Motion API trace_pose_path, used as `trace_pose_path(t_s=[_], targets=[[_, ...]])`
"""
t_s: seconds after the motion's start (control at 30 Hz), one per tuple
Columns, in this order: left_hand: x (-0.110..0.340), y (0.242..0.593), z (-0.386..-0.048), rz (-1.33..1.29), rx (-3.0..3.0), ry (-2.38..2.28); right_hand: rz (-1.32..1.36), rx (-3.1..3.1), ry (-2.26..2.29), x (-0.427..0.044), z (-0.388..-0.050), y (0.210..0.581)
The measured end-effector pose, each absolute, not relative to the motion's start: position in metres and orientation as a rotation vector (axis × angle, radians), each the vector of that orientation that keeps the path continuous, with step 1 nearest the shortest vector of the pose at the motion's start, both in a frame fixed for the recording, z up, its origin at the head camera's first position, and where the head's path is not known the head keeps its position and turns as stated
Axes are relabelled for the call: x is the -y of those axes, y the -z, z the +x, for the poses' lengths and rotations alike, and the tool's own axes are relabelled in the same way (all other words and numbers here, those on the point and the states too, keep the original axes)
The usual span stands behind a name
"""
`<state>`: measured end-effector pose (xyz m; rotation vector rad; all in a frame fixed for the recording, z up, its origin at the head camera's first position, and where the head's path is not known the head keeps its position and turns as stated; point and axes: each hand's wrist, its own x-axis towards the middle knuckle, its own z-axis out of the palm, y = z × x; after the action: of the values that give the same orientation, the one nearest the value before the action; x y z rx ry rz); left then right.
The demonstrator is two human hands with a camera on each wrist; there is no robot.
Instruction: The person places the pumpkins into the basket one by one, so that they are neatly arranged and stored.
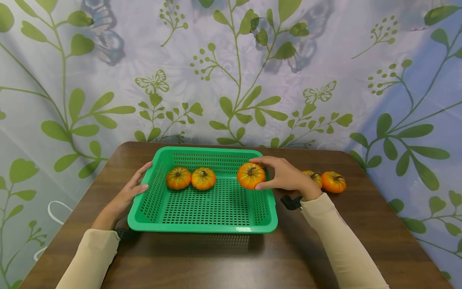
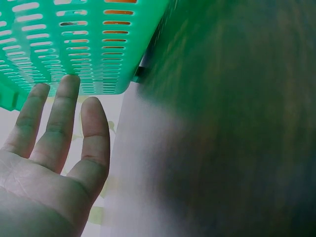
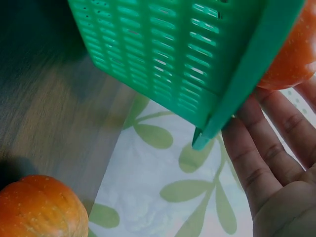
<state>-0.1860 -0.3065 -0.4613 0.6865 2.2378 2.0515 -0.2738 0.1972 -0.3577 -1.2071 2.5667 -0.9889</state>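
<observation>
Orange, one pumpkin (image 1: 250,176) is pinched in the right hand (image 1: 284,174) above the green basket (image 1: 202,228). Left of that hand, two pumpkins (image 1: 178,179) lie inside; right of it, two other pumpkins (image 1: 333,182) sit on the tabletop (image 1: 180,265). The left hand (image 1: 126,197), fingers outstretched, touches the basket.

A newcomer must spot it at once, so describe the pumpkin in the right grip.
On the brown table is a green slotted basket. At the basket's right end, the person's right grip pinches a small orange pumpkin. Only this one is held: two similar pumpkins sit in the basket's left part, and two more lie on the table, farther right.
</observation>
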Motion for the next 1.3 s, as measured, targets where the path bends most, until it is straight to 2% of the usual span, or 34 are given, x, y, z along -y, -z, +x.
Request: trace_pose_path(t_s=[1.0, 1.3], targets=[[0.308, 0.463, -0.187, 0.691, -2.254, -2.043, -1.303, -2.489, 0.739, -0.151, -0.302, 0.361], [0.306, 0.461, -0.188, 0.777, -2.203, -2.079, -1.277, -2.508, 0.624, -0.142, -0.305, 0.365]])
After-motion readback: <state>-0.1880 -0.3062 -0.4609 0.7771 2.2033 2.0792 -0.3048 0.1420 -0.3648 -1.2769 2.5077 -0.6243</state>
